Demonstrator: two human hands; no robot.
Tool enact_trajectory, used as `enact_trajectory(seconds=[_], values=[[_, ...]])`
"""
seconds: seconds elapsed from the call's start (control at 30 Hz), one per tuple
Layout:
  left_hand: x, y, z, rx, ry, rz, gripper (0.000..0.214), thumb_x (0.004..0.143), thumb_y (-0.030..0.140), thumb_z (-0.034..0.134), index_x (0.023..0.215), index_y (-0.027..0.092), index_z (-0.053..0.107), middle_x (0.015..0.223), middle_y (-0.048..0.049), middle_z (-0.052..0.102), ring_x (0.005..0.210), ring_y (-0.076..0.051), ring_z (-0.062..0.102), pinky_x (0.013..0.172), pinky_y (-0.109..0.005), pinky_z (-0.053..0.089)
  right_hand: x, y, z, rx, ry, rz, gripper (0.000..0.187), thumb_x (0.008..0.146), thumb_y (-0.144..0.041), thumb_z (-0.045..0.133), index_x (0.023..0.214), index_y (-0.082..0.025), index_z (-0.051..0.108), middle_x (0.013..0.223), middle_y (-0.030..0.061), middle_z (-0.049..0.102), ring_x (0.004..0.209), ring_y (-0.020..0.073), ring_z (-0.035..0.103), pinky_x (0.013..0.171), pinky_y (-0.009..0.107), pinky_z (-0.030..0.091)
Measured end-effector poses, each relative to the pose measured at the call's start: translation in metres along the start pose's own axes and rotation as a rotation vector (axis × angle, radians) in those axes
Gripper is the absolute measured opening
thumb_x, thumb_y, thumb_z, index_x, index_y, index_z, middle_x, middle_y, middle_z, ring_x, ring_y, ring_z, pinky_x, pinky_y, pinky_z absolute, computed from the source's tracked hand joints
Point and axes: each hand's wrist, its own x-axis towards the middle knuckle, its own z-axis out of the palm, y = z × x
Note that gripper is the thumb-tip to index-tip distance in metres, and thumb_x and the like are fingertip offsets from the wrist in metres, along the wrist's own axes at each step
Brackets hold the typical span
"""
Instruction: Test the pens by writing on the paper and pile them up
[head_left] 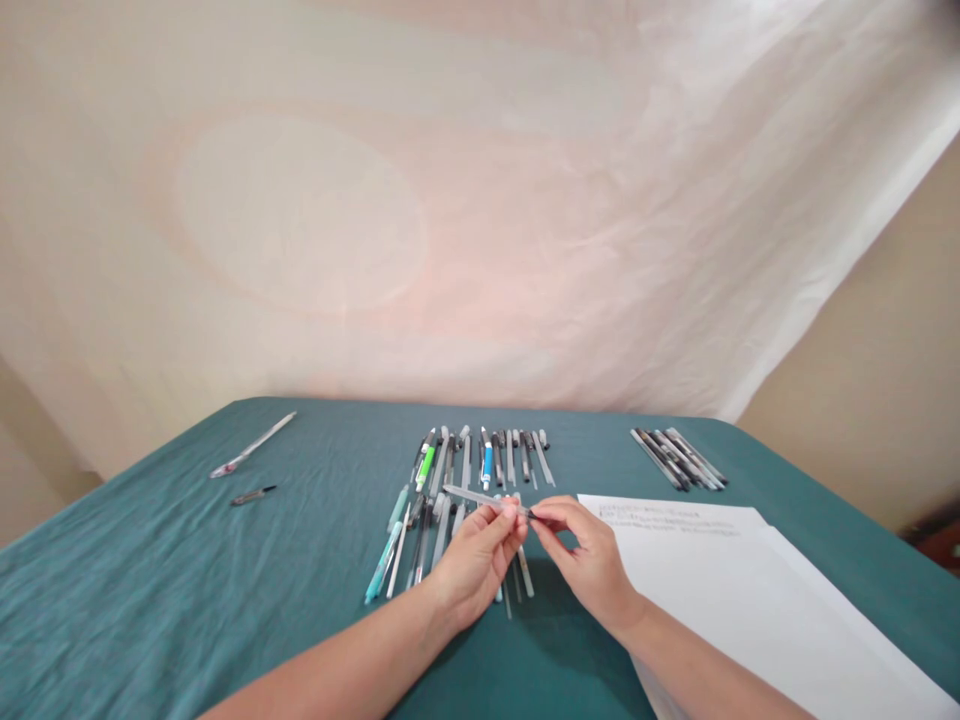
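Observation:
My left hand (pixel 480 560) grips a slim clear pen (pixel 472 496) that points up and to the left over the table. My right hand (pixel 589 555) pinches the pen's dark end between thumb and forefinger, just right of the left hand. Both hands hover over a loose row of several pens (pixel 465 470) laid on the teal tablecloth (pixel 225 590), among them a green one (pixel 425 466) and a blue one (pixel 487 466).
A white sheet of paper (pixel 735 590) with faint writing at its top lies to the right. A small bundle of dark pens (pixel 679 458) rests at the far right. One pen (pixel 253 445) and a small dark cap (pixel 253 495) lie far left. A pale cloth hangs behind.

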Motion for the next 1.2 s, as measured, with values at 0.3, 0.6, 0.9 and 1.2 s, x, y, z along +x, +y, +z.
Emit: enact_trajectory(seconds=[0.3,0.6,0.9,1.2], values=[[-0.0023,-0.0032,-0.0008,0.074,-0.025,0.044,0.014,0.072,0.009,0.064,0.084,0.011,0.059,0.077,-0.0029,0.059,0.069,-0.008,0.058,0.075,-0.019,0.048,-0.0021,0.0018,-0.0008,-0.049,-0.033,0.037,0.013,0.083,-0.021,0.048,0.090,-0.020,0.059,0.085,0.0059,0.060,0.078,0.0158,0.058,0.066,0.027,0.050],[-0.0028,-0.0059,-0.0042,0.147,-0.064,0.080,0.018,0.069,0.017,0.068,0.084,0.013,0.059,0.077,-0.0009,0.059,0.072,-0.008,0.056,0.079,-0.022,0.043,-0.0009,0.0023,-0.0028,-0.129,-0.126,0.062,0.013,0.085,-0.025,0.045,0.083,-0.019,0.056,0.077,0.0037,0.057,0.070,0.0140,0.054,0.063,0.025,0.045],[-0.0033,-0.0088,-0.0031,0.198,-0.104,0.075,0.018,0.069,0.021,0.068,0.082,0.013,0.059,0.074,-0.0017,0.058,0.069,-0.010,0.055,0.077,-0.025,0.042,-0.0039,0.0022,-0.0019,-0.199,-0.229,0.161,0.026,0.089,-0.028,0.035,0.068,-0.019,0.049,0.063,-0.0008,0.052,0.058,0.0114,0.051,0.058,0.022,0.041],[-0.0016,-0.0075,-0.0041,0.166,-0.103,0.084,0.015,0.072,0.020,0.066,0.082,0.014,0.058,0.082,-0.0037,0.059,0.084,-0.014,0.056,0.087,-0.031,0.039,-0.0023,-0.0030,-0.0013,-0.264,-0.281,0.141,0.013,0.087,-0.030,0.039,0.084,-0.020,0.047,0.071,0.0003,0.054,0.061,0.0135,0.052,0.057,0.024,0.040]])
